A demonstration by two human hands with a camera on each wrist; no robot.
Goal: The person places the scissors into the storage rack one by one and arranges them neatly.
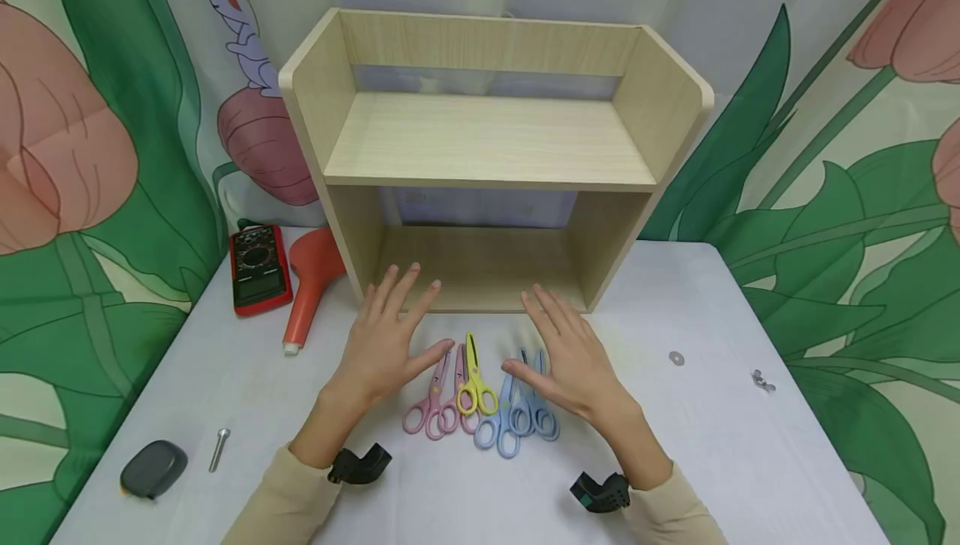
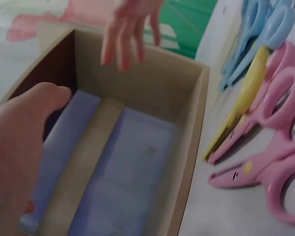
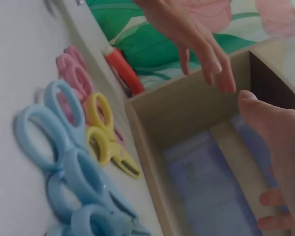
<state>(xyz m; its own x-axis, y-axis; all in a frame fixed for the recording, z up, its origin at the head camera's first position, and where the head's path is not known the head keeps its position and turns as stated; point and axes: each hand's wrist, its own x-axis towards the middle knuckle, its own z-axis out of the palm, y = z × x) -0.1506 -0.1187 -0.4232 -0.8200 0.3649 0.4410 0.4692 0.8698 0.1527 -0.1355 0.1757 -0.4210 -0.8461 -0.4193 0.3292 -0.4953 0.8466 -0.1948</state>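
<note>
Both hands are spread in front of the wooden shelf (image 1: 487, 141), palms down and holding nothing. My left hand (image 1: 386, 345) has its fingers fanned toward the shelf's lower left, its thumb over the pink scissors (image 1: 432, 403). On the other side my right hand (image 1: 570, 357) mirrors it, thumb pointing in above the blue scissors (image 1: 504, 420). Between them lie yellow scissors (image 1: 476, 387), blades toward the shelf. In the left wrist view the pink scissors (image 2: 265, 167) show small eyes on their blades. Several scissors overlap in one row.
At left on the white table (image 1: 420, 512) are a red multimeter (image 1: 258, 270), an orange-red hair-dryer-shaped tool (image 1: 311, 282), a bolt (image 1: 219, 449) and a dark grey rounded case (image 1: 153, 470). A washer (image 1: 677, 358) and a wing nut (image 1: 763, 381) lie at right.
</note>
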